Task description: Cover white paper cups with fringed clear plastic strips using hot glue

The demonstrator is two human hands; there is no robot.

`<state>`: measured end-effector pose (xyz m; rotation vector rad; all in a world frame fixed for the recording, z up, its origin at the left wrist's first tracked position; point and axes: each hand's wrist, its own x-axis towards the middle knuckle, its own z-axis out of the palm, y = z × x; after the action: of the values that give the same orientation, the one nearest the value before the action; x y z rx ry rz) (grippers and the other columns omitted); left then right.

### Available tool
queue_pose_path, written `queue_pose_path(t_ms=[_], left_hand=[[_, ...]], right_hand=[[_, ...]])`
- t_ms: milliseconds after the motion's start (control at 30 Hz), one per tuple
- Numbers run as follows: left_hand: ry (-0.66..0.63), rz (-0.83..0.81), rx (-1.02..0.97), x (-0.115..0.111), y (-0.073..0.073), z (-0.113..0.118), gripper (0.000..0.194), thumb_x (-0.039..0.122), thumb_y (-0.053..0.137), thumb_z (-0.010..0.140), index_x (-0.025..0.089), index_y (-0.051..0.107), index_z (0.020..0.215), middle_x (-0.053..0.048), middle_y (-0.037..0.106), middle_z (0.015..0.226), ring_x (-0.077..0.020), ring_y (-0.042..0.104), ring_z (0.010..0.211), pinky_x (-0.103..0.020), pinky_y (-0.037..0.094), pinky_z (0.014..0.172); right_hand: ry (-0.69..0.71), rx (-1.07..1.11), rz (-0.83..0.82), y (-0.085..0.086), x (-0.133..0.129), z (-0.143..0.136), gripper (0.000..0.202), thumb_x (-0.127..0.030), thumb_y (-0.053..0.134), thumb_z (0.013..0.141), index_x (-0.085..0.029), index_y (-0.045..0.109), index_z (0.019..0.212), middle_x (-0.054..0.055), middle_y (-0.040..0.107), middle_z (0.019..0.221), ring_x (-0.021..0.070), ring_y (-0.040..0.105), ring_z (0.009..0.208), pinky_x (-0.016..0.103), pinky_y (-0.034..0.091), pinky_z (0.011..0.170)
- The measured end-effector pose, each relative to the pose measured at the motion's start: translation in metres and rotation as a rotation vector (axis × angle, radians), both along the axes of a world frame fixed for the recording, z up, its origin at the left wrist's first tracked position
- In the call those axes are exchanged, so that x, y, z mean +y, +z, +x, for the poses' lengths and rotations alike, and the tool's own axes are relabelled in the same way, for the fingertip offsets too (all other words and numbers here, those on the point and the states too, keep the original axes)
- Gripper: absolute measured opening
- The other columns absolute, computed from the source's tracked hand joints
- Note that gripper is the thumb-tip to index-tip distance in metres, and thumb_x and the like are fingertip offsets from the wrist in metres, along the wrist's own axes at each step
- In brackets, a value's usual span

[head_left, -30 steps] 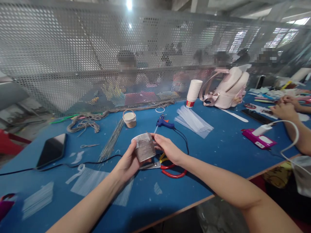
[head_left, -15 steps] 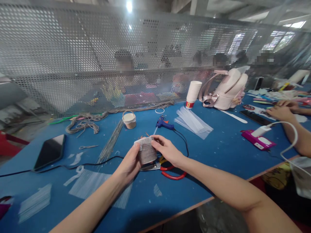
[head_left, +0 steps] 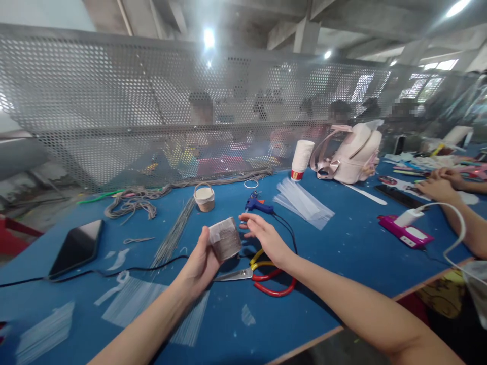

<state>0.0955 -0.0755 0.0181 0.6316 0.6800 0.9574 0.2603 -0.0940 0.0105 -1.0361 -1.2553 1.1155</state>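
My left hand point(head_left: 201, 266) grips a small block wound with grey-brown cord point(head_left: 225, 239), a whitish patch covering its upper left part. To the right of it, my right hand point(head_left: 264, 238) is off the block with its fingers stretched out and holding nothing. Below both hands lie scissors point(head_left: 274, 289) with red and yellow handles, their blades pointing left. A blue glue gun point(head_left: 259, 205) rests just beyond my right hand. Farther back stands a tiny basket point(head_left: 204, 198) with a handle and a white lining, near a bundle of thin grey cords point(head_left: 173, 233).
A phone point(head_left: 77, 246) and pale sheer strips point(head_left: 133, 300) lie on the left. Stacked paper cups point(head_left: 302, 159), clear plastic sheets point(head_left: 304, 204) and a pink backpack point(head_left: 352, 154) are at the back. Right stands a purple power strip point(head_left: 405, 232); another person's hands point(head_left: 439, 185) are beyond it.
My right hand has let go of the cord-wound block and moved slightly right. The left hand keeps the block, now tilted. More of the scissors shows, and the camera view has tipped upward.
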Motion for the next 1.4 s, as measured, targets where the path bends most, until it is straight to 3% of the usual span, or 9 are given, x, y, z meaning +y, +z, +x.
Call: queue_pose_path(t_ms=[167, 433, 700, 1000, 1233, 1400], left_hand=[[-0.010, 0.001, -0.059, -0.002, 0.004, -0.001, 0.045, 0.044, 0.054, 0.084, 0.011, 0.060, 0.115, -0.014, 0.072, 0.103, -0.0284, 0.062, 0.106, -0.042, 0.047, 0.094], [-0.034, 0.089, -0.079, -0.006, 0.007, 0.001, 0.043, 0.017, 0.058, 0.076, 0.018, 0.058, 0.119, -0.009, 0.071, 0.105, -0.0246, 0.064, 0.100, -0.037, 0.051, 0.088], [0.020, 0.129, 0.146, -0.001, 0.003, -0.001, 0.034, 0.026, 0.073, 0.069, 0.018, 0.065, 0.101, -0.005, 0.072, 0.101, -0.0212, 0.066, 0.091, -0.027, 0.055, 0.074], [0.099, 0.158, 0.109, -0.003, 0.007, -0.004, 0.047, 0.029, 0.072, 0.072, 0.024, 0.055, 0.115, -0.006, 0.068, 0.106, -0.0212, 0.066, 0.087, -0.036, 0.056, 0.073], [0.142, 0.064, -0.012, 0.002, 0.010, -0.008, 0.035, 0.041, 0.059, 0.082, 0.024, 0.057, 0.112, -0.004, 0.070, 0.094, -0.0180, 0.067, 0.075, -0.031, 0.055, 0.066], [0.144, 0.039, -0.043, 0.008, 0.013, -0.014, 0.031, 0.041, 0.046, 0.090, 0.018, 0.063, 0.102, -0.005, 0.072, 0.087, -0.0160, 0.067, 0.075, -0.026, 0.054, 0.068]], right_hand=[[0.026, -0.150, 0.141, -0.004, -0.007, -0.003, 0.044, -0.046, 0.053, 0.085, -0.023, 0.049, 0.122, 0.008, 0.054, 0.126, 0.0204, 0.052, 0.113, 0.038, 0.044, 0.093], [-0.006, -0.288, 0.222, 0.001, -0.008, -0.005, 0.055, -0.037, 0.060, 0.079, -0.018, 0.043, 0.128, 0.012, 0.053, 0.126, 0.0221, 0.053, 0.109, 0.039, 0.044, 0.093], [-0.025, -0.371, 0.268, -0.005, -0.003, -0.006, 0.060, -0.043, 0.063, 0.078, -0.023, 0.043, 0.130, 0.010, 0.053, 0.126, 0.0236, 0.051, 0.114, 0.041, 0.042, 0.097], [-0.053, -0.379, 0.323, -0.002, -0.011, -0.004, 0.053, -0.037, 0.053, 0.086, -0.021, 0.039, 0.134, 0.012, 0.046, 0.134, 0.0228, 0.049, 0.118, 0.039, 0.044, 0.094], [-0.115, -0.716, 0.650, -0.007, -0.016, -0.003, 0.052, -0.034, 0.049, 0.089, -0.023, 0.035, 0.138, 0.013, 0.032, 0.145, 0.0255, 0.030, 0.134, 0.048, 0.028, 0.108], [-0.150, -0.921, 0.965, 0.005, -0.011, -0.003, 0.047, -0.030, 0.050, 0.088, -0.021, 0.042, 0.133, 0.015, 0.033, 0.143, 0.0303, 0.030, 0.132, 0.051, 0.033, 0.102]])
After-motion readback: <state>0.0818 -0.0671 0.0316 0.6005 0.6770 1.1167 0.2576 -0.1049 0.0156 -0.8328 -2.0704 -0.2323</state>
